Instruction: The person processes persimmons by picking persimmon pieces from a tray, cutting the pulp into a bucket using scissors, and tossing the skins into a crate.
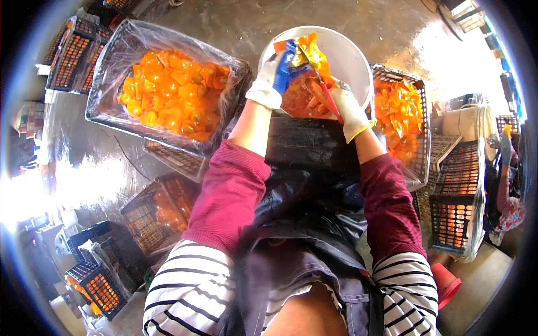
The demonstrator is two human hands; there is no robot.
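Over a white bucket [354, 61] my left hand [276, 75], in a white and blue glove, is closed on a shiny orange packet [311, 51]. My right hand [346, 102], in a white glove with a yellow cuff, grips a slim red-handled tool [332, 102] whose dark upper part reaches the packet. The tool's tip is too small to make out. Reddish-orange matter [305, 101] lies in the bucket below both hands.
A plastic-lined crate of orange pieces [171, 92] stands at the left. Another crate with orange packets [399, 117] is right of the bucket. Black crates [457, 193] and a red container [445, 284] are farther right. Someone's arm [506, 162] shows at the right edge.
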